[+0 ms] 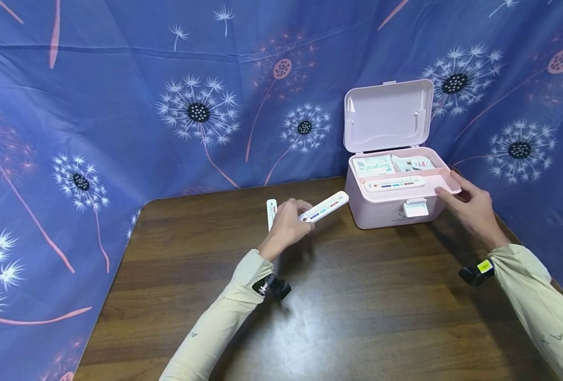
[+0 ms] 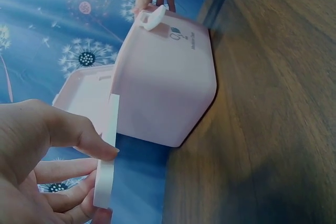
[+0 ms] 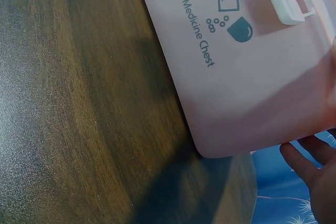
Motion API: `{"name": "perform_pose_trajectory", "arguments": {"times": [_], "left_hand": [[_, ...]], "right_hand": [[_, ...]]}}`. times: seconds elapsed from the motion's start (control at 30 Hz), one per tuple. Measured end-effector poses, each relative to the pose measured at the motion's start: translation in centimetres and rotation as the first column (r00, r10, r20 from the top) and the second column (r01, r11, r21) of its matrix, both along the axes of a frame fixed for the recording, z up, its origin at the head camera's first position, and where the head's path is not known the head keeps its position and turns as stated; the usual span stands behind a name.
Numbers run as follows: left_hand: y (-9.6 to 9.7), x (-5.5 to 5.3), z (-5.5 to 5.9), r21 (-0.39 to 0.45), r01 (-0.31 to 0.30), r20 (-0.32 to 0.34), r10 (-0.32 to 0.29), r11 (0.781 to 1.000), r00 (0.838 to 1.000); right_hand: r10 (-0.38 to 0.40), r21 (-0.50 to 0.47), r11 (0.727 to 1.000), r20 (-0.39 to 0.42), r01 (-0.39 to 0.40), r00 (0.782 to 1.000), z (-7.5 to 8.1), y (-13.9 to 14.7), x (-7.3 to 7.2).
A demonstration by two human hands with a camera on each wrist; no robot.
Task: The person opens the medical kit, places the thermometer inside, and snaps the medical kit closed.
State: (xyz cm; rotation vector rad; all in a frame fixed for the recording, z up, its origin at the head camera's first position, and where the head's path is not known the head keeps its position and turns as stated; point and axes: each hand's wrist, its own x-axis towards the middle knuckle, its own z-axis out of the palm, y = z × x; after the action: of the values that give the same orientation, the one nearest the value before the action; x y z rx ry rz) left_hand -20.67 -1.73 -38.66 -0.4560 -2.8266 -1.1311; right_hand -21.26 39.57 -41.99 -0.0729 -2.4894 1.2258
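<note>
The left hand (image 1: 287, 225) pinches a slim white case (image 1: 328, 205) between thumb and fingers, just left of the pink chest (image 1: 374, 212), whose right front corner the right hand (image 1: 474, 209) grips. Inside the chest, a second case (image 1: 395, 183) lies before white packets (image 1: 374, 165); its lid (image 1: 388, 117) stands open behind. A third case (image 1: 271, 208) is farther left of the chest, on the wooden table (image 1: 190, 259).
</note>
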Motion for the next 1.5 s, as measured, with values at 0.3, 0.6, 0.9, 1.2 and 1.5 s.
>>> {"name": "perform_pose_trajectory", "arguments": {"times": [0.3, 0.6, 0.9, 1.2, 1.5], "left_hand": [[0.2, 0.2, 0.4, 0.017, 0.024, 0.003, -0.024, 1.0, 1.0], [0.3, 0.1, 1.1, 0.045, 0.04, -0.004, -0.04, 0.998, 0.999], [1.0, -0.1, 1.9, 0.037, 0.072, 0.005, -0.073, 0.997, 0.997], [2.0, -0.3, 2.6, 0.03, 0.086, 0.007, -0.087, 0.996, 0.996], [2.7, -0.5, 3.1, 0.027, 0.108, 0.016, -0.108, 0.994, 0.994]], "right_hand": [[-0.009, -0.017, 1.0, 0.003, 0.009, 1.0, -0.2, 0.0, 0.0], [-0.002, -0.045, 0.999, -0.025, 0.0, 1.0, -0.1, -0.2, 0.0], [0.013, -0.071, 0.997, -0.044, -0.016, 0.999, -0.3, 0.0, 0.1], [-0.004, -0.063, 0.998, -0.032, 0.002, 0.999, -0.2, -0.2, 0.0], [0.001, -0.072, 0.997, -0.048, -0.005, 0.999, -0.6, -0.2, -0.4]]}}
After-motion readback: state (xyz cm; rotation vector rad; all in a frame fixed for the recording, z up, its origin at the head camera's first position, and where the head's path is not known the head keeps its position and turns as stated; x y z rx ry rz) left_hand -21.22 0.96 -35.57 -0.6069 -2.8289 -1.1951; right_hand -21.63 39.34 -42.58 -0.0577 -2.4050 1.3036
